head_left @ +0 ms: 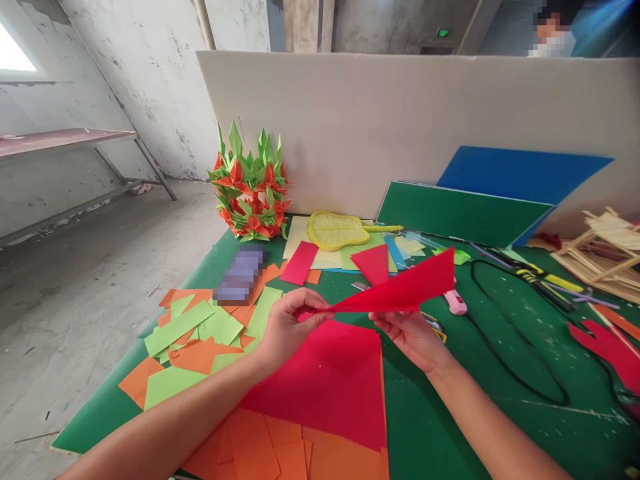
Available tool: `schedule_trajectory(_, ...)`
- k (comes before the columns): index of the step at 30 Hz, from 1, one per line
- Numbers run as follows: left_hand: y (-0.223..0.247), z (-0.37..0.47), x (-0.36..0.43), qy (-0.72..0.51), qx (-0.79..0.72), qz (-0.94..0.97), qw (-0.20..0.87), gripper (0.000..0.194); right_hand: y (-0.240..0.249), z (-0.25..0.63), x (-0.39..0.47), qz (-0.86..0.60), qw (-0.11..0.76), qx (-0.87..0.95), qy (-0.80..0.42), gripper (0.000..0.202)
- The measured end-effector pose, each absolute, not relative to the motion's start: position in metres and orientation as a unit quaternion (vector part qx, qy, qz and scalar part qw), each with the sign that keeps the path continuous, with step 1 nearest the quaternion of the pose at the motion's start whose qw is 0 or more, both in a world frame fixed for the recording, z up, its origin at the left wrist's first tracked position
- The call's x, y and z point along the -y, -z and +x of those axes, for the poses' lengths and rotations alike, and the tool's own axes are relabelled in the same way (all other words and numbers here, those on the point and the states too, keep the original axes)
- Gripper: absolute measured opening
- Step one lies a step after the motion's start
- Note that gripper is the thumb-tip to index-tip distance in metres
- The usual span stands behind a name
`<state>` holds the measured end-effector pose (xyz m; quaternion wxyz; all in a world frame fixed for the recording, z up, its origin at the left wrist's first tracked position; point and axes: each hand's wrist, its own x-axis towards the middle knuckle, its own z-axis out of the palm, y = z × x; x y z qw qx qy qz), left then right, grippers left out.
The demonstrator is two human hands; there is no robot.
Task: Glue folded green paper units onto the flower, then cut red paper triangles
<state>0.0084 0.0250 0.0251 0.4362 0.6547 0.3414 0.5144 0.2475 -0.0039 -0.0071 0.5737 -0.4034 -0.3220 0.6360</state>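
Observation:
My left hand (299, 321) pinches the left point of a folded red paper (400, 285) held above the table. Under its right part is my right hand (407, 332), its fingers curled at the lower edge and partly hidden by the paper. A large red sheet (330, 380) lies below, on top of orange sheets (260, 447). Two smaller red pieces lie farther back, one a rectangle (299, 262) and the other a cut shape (374, 261).
Green and orange scraps (180, 327) cover the left side. A folded-paper model (253, 193) stands behind them. Further back lies a yellow fan-shaped object (337, 230). A pink tool (456, 302) with a black cord and a wooden stick frame (603, 257) are at right.

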Motion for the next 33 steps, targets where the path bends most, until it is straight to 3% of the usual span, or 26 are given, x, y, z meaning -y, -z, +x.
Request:
schedule_trajectory(3,-0.023,0.005,-0.032,-0.526,-0.363,0.638,0.430,0.014,0.007,0.250,0.003,-0.395,0.610,0.299,-0.619,0.021)
schedule_trajectory(7,-0.020,0.004,-0.037,-0.516,-0.406,0.550,0.516,0.020,0.008,0.252,0.001,-0.418,0.645,0.276,-0.577,0.026)
schedule_trajectory(13,-0.023,0.004,-0.042,-0.556,-0.379,0.369,0.641,0.030,0.008,0.250,0.000,-0.421,0.600,0.322,-0.599,0.026)
schedule_trajectory(17,-0.031,-0.004,-0.051,-0.567,-0.345,0.326,0.673,0.034,0.003,0.258,0.000,-0.363,0.644,0.378,-0.557,0.049)
schedule_trajectory(20,-0.035,-0.010,-0.055,-0.494,-0.343,0.356,0.715,0.037,-0.003,0.272,0.001,-0.379,0.656,0.399,-0.517,0.066)
schedule_trajectory(26,-0.027,-0.009,-0.050,-0.373,-0.341,0.512,0.695,0.041,-0.009,0.289,-0.001,-0.371,0.548,0.452,-0.598,0.073)
schedule_trajectory(33,-0.018,0.007,-0.034,-0.359,-0.362,0.561,0.652,0.042,-0.007,0.262,0.009,-0.377,0.337,0.541,-0.672,0.071)
